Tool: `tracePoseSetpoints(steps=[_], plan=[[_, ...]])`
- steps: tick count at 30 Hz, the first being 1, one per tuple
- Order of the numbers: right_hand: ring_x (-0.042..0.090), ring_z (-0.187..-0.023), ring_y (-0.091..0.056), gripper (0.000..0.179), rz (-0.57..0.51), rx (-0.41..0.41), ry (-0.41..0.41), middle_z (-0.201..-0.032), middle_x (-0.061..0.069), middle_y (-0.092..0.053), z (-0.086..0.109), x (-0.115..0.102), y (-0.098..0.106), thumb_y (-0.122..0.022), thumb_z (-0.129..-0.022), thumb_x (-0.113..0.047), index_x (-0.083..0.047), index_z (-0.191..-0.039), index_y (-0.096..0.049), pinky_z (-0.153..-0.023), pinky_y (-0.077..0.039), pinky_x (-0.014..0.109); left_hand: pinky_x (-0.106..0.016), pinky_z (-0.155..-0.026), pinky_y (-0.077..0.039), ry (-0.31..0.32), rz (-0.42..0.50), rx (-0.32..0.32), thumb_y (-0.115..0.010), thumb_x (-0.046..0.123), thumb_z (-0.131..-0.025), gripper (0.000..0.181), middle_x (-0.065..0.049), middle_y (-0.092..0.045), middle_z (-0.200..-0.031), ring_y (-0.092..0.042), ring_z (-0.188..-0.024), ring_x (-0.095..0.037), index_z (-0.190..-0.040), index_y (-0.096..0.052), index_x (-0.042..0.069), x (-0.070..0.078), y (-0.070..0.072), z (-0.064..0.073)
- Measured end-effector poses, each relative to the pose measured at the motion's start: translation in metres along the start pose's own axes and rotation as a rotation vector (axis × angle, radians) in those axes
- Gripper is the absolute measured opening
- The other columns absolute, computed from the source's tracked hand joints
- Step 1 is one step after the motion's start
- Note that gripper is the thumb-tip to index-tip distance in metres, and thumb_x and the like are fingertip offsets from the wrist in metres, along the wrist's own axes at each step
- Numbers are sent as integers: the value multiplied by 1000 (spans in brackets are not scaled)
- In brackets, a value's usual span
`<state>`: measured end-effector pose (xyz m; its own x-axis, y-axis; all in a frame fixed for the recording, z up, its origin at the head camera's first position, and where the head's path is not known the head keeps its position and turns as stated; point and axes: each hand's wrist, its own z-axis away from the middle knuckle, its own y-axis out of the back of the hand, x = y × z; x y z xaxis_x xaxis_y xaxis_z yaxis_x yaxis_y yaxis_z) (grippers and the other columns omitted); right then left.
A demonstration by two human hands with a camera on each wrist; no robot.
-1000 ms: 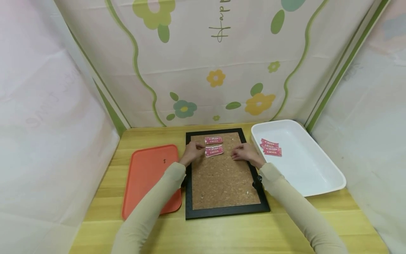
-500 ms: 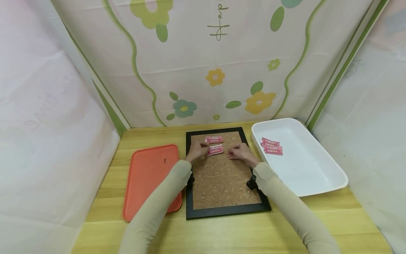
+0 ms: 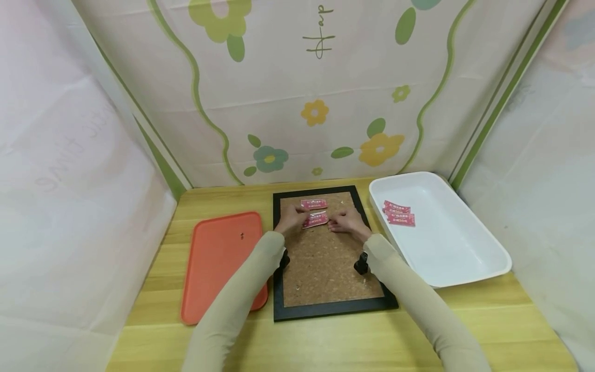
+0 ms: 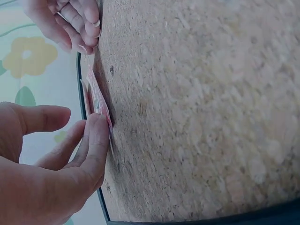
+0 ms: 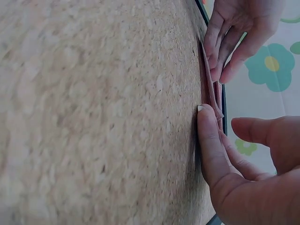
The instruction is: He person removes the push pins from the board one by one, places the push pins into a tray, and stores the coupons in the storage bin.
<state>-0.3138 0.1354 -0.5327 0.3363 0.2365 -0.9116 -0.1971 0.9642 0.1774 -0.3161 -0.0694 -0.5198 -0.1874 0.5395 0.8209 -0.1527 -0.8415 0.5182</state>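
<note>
On one corkboard, two pink coupons, two hands at the nearer

Room over lower corkboard, grips flanking coupon

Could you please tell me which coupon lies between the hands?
The front coupon on the corkboard; the other there lies farther back, two more lie in the white tray.

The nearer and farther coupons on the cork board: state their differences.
In the head view, the nearer coupon slants up to the right, while the farther coupon is almost level. The left hand and right hand are at the nearer coupon's ends; the farther coupon lies nearer the frame's far edge. Both are pink with pale lettering.
</note>
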Motion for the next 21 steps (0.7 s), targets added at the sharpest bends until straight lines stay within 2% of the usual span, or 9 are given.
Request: tracePoseSetpoints(steps=[3, 6, 10, 15, 21], plan=[[9, -70, -75, 31, 2, 12, -16, -86, 10, -79, 0, -2, -1, -59, -105, -11, 12, -123, -70, -70, -63, 21, -23, -71, -49, -5, -15, 9, -65, 16, -101, 24, -14, -74, -117, -64, -93, -18, -119, -76, 4, 0, -2, -2], [8, -69, -75, 30, 15, 16, -18, -85, 10, -79, -1, -3, -3, -59, -105, -9, 13, -122, -70, -69, -62, 21, -24, -71, -48, -12, -29, 17, -66, 15, -101, 22, -14, -73, -118, -62, -96, -19, -116, -77, 4, -1, -4, -4], [8, -70, -75, 30, 23, 19, -21, -90, 13, -79, -3, -2, -5, -60, -104, -8, 13, -122, -70, -71, -63, 23, -25, -71, -48, -14, -35, 23, -67, 13, -99, 20, -13, -73, -118, -61, -98, -19, -113, -79, 5, -1, -6, -6], [8, -70, -74, 28, 28, 30, -23, -97, 19, -79, -5, -1, -6, -61, -103, -6, 12, -122, -71, -72, -63, 23, -23, -63, -45, -4, -23, 17, -67, 11, -98, 19, -13, -73, -117, -60, -90, -17, -111, -79, 5, 1, -8, -9], [10, -74, -75, 28, 13, 30, -27, -112, 26, -77, -6, 0, -5, -61, -102, -2, 12, -126, -68, -74, -63, 23, -22, -59, -42, -25, -62, 40, -66, 7, -97, 18, -13, -74, -117, -58, -86, -16, -108, -80, 5, 4, -12, -12]])
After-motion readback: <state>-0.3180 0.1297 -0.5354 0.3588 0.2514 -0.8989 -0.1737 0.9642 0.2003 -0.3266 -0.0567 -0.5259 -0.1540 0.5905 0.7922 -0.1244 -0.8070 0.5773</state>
